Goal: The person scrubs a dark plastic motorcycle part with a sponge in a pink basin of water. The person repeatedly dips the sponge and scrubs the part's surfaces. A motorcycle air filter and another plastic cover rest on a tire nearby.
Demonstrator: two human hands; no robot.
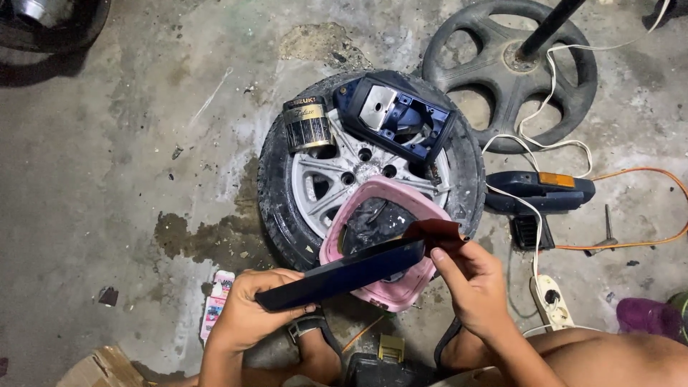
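My left hand [247,312] grips the near end of a long dark blue plastic trim piece [344,274], held level over a pink square tub [380,236]. My right hand [469,283] pinches a small dark red sheet of sandpaper [433,231] against the trim's far end. The tub rests on a car wheel [369,168] lying flat on the concrete floor. On the wheel's far side sit a dark blue mirror housing [394,118] and a black and gold tin can [308,125].
A black wheel cover [509,72] with a dark pole lies at the back right. A blue heat gun [541,193], white and orange cords, a white power strip [552,301] and a purple cup [645,315] lie right. A small tube [215,301] and cardboard [100,365] lie left.
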